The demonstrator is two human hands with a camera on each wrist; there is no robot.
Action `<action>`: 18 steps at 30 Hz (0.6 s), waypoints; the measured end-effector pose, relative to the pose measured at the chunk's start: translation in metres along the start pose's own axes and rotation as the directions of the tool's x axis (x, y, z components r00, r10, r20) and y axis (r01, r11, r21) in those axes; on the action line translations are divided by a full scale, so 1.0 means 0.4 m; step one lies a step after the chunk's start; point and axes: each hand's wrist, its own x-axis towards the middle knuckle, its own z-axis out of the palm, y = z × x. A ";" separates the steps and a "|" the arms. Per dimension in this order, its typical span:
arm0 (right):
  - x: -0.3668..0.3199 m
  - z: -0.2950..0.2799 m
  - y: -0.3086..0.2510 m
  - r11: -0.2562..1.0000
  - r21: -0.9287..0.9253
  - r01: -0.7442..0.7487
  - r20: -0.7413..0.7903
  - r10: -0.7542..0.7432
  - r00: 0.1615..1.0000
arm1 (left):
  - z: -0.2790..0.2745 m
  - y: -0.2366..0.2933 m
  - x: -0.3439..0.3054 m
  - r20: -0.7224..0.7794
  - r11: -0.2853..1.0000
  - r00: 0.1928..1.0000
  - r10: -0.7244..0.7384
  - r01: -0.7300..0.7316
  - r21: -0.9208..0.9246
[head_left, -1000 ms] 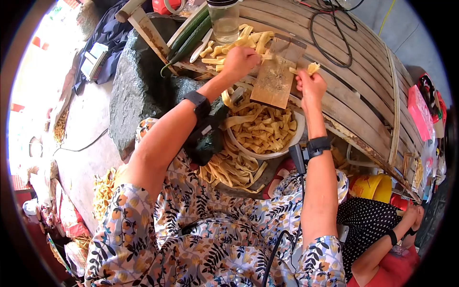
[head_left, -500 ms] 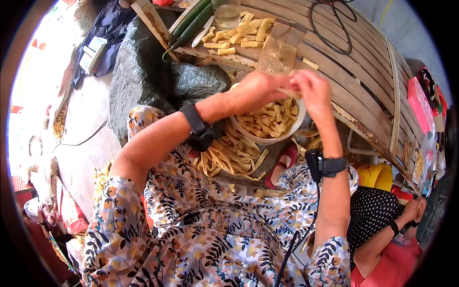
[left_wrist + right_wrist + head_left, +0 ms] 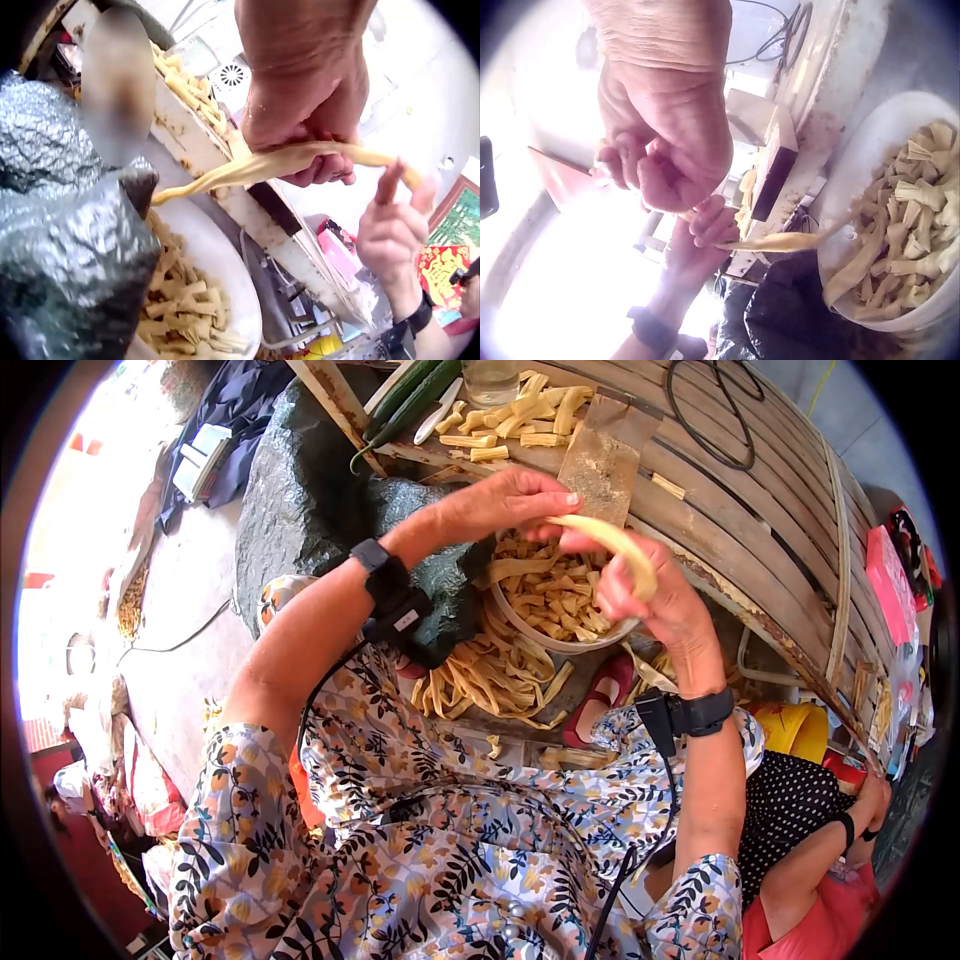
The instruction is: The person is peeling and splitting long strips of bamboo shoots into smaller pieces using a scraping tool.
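A long pale-yellow fibrous strip (image 3: 632, 550) arcs between both hands, above a white bowl (image 3: 548, 644) of knotted or cut yellow pieces (image 3: 560, 598). My left hand (image 3: 505, 502) grips it along its length; in the left wrist view, a tapering end of the strip (image 3: 225, 175) trails past that hand over the bowl. At the strip's other end, the fingers of my right hand (image 3: 665, 598) pinch it and partly hide it. Just beyond the hands lies a wooden board (image 3: 600, 468) strewn with crumbs, reaching over the bowl's far side.
On the slatted bamboo bench (image 3: 740, 525) sit short yellow pieces (image 3: 530, 415), cucumbers (image 3: 415, 398), a white-handled tool (image 3: 438, 412), a jar (image 3: 490, 382) and a black cable (image 3: 720, 445). Longer strips (image 3: 490, 675) are heaped below the bowl. Another person's arm (image 3: 810, 860) shows at the right.
Both hands came back from the board to over the bowl, met, then drew slightly apart with the strip between them. A short piece now lies on the bench right of the board.
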 end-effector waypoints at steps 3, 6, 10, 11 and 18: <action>0.015 -0.008 -0.012 0.991 -0.131 0.039 -0.213 -0.066 0.975 | 0.071 -0.037 0.014 0.029 0.981 1.000 -0.001 0.006 -0.191; 0.026 -0.007 -0.003 0.921 -0.390 0.008 -0.326 -0.146 0.934 | 0.116 -0.076 0.018 0.221 0.839 0.974 0.053 0.076 -0.539; 0.022 0.003 0.014 0.875 -0.480 -0.061 -0.317 -0.108 0.942 | 0.144 -0.123 0.025 0.344 0.596 0.932 0.115 0.212 -0.775; 0.022 -0.001 0.025 0.849 -0.527 -0.038 -0.298 -0.142 0.944 | 0.148 -0.130 0.030 0.348 0.577 0.930 0.121 0.220 -0.787; 0.027 -0.003 0.026 -0.010 -0.991 -0.133 -0.085 -0.723 0.685 | 0.159 -0.054 0.037 -0.231 0.776 0.940 -0.251 0.053 -0.628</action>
